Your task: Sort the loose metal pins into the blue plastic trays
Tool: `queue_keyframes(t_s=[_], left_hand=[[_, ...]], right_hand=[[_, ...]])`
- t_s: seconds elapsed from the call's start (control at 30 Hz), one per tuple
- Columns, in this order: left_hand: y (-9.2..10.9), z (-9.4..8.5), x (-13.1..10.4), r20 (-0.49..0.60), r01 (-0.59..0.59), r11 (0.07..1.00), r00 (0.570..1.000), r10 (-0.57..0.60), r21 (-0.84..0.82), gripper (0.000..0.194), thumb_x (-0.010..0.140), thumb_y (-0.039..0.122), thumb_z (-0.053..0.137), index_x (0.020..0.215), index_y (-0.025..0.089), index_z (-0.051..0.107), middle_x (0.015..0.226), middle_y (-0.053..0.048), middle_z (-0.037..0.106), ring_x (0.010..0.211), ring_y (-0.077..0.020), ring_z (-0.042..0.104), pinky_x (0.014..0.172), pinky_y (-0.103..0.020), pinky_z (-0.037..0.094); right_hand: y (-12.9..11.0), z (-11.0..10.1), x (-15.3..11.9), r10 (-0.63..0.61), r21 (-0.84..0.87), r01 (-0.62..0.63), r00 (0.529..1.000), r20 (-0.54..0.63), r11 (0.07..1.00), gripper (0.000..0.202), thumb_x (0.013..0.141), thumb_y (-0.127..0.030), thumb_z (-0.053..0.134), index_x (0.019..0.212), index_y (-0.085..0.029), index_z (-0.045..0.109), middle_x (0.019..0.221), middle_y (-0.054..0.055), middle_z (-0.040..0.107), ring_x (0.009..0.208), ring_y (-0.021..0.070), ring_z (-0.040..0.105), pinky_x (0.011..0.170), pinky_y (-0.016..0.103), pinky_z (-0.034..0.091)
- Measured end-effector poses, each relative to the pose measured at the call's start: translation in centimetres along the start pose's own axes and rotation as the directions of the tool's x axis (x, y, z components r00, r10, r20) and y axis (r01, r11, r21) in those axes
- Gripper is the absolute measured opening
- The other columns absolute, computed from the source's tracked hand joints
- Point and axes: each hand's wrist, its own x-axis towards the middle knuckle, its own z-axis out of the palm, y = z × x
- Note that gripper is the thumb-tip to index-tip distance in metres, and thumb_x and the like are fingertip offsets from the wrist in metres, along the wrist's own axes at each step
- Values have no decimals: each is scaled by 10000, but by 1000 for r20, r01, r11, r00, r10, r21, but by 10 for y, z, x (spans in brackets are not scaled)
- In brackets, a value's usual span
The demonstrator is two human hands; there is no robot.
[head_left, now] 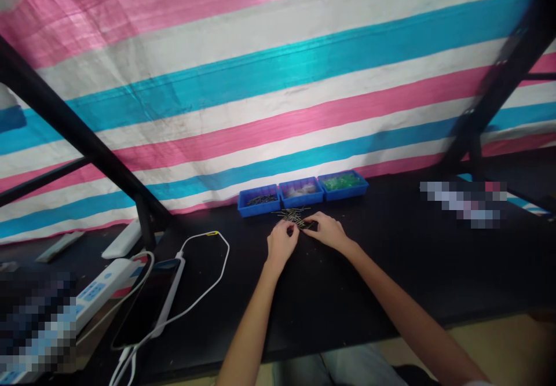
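Note:
A loose pile of thin, brass-coloured metal pins (293, 217), perhaps nails or screws, lies on the black table in front of the blue trays. My left hand (281, 241) is at the pile's near left side, thumb and fingers curled together in a pinch. Whatever sits between those fingertips is too small to make out. From the right, my right hand (328, 231) reaches to the pile's edge, with its thumb and index finger apart around a small gap. The two hands' fingertips are close to each other.
Behind the pile stand three blue trays: one with dark pins (240, 205), one with clear pieces (282, 202), one with green pieces (343, 197). Left lie a phone (150, 299), a white cable (226, 258) and a power strip (102, 285). Black frame bars (78, 131) flank a striped sheet (260, 102).

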Motion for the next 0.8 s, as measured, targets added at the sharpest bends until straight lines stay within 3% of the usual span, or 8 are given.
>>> queue_keyframes(t_s=[0.4, 0.8], left_hand=[[-4, -1, 1, -83, 72, 996, 994, -68, 51, 186, 808, 327, 472, 778, 228, 627, 818, 2, 598, 764, -115, 545, 568, -205, 325], [-3, -1, 0, -65, 85, 995, 995, -81, 54, 208, 811, 344, 465, 746, 215, 614, 811, -2, 608, 768, -122, 554, 573, -211, 319]], right_hand=[[3, -1, 0, 50, 23, -49, 996, -73, 999, 279, 677, -419, 636, 917, -276, 642, 955, -4, 616, 801, 161, 590, 633, 250, 393], [7, -2, 1, 163, -29, -169, 975, -151, 985, 264, 674, -447, 637, 849, -251, 659, 911, 16, 633, 796, 181, 598, 616, 259, 391]])
